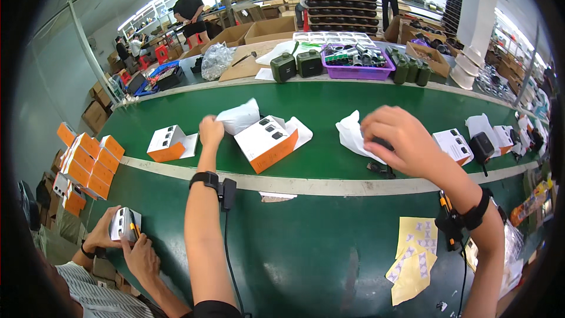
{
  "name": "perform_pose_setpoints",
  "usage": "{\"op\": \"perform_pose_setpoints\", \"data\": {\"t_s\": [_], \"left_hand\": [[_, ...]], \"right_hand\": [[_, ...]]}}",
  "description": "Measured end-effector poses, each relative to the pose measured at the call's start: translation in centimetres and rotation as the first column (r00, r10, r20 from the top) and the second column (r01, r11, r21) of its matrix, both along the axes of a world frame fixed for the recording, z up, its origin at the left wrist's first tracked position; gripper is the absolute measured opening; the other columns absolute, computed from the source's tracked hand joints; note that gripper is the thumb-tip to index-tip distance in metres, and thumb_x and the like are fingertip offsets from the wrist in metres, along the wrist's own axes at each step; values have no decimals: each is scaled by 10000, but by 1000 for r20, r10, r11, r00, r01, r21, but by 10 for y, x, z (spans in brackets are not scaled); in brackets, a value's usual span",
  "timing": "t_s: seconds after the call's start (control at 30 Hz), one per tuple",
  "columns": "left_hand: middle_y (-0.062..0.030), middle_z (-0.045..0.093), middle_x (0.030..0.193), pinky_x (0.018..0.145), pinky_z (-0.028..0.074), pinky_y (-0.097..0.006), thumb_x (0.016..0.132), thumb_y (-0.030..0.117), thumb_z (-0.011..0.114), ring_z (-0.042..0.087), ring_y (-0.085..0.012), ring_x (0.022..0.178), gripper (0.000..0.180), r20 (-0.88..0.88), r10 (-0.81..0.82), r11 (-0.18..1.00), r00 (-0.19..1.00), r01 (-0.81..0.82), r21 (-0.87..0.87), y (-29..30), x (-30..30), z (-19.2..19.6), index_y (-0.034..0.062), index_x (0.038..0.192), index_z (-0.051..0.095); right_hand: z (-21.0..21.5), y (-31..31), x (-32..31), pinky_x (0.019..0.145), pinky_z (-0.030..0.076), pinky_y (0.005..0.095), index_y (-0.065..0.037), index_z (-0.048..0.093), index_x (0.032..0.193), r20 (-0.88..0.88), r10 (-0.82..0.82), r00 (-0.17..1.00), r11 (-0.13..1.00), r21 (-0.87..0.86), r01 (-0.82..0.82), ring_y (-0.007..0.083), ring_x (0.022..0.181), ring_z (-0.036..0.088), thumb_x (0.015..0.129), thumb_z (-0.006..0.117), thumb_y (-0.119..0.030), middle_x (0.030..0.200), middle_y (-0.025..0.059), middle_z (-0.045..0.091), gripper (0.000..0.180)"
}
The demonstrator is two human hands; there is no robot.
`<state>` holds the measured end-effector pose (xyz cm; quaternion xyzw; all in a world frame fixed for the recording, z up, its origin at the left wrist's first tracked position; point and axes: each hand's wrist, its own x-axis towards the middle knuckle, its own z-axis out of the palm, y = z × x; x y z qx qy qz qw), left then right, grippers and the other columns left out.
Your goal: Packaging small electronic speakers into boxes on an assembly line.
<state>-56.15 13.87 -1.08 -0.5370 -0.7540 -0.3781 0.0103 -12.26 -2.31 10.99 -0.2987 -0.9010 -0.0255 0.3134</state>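
1. The person's left hand (210,131) reaches out over the long green conveyor belt (318,106), fingers pinched together on the lower edge of a crumpled white plastic bag (240,116), which is lifted just off the belt.
2. Just to the right of that bag stands an open white-and-orange cardboard box (266,141), tilted, with dark slots showing on its top face; it touches or nearly touches the bag.
3. The right hand (400,138) is cupped over a small black device (382,143), fingers curled down around it so most of it is hidden; how tightly they press I cannot tell.
4. That device sits on the belt on a second white plastic bag (353,134), with a short black cord (381,170) lying just below it.
5. Both wrists wear black straps with small units and cables.
6. Farther left on the belt lies another white-and-orange box (168,143); a stack of orange boxes (85,165) leans at the left end.
7. At lower left, another person's hands (126,241) hold a small white box.
8. Yellow sticker sheets (415,256) lie on the near green table (306,247), by the right forearm.
9. Behind the belt, a purple plastic basket (358,70) holds small parts beside dark green canister-shaped items (297,65).
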Motion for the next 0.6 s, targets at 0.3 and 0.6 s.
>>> {"op": "perform_pose_setpoints", "data": {"t_s": [0.3, 0.6], "left_hand": [[-98, 584, 642, 623, 423, -323, 652, 141, 505, 547, -207, 647, 146, 93, -593, 804, 800, 594, 13, 38, 67, 109, 16, 625, 574], [-314, 508, 1091, 862, 411, -382, 689, 628, 536, 521, -385, 1019, 873, -4, -226, 892, 974, 205, -402, 14, 51, 92, -146, 1086, 467]], "right_hand": [[-19, 1, -25, 700, 400, 331, -71, 532, 782, 149, 66, 987, 998, -1, -66, 228, 794, 513, 700, 649, -135, 836, 57, 521, 156], [-45, -3, -13, 713, 410, 349, -62, 527, 861, 184, 21, 983, 993, -114, 0, 240, 823, 530, 707, 644, -139, 853, 67, 529, 208]]}}
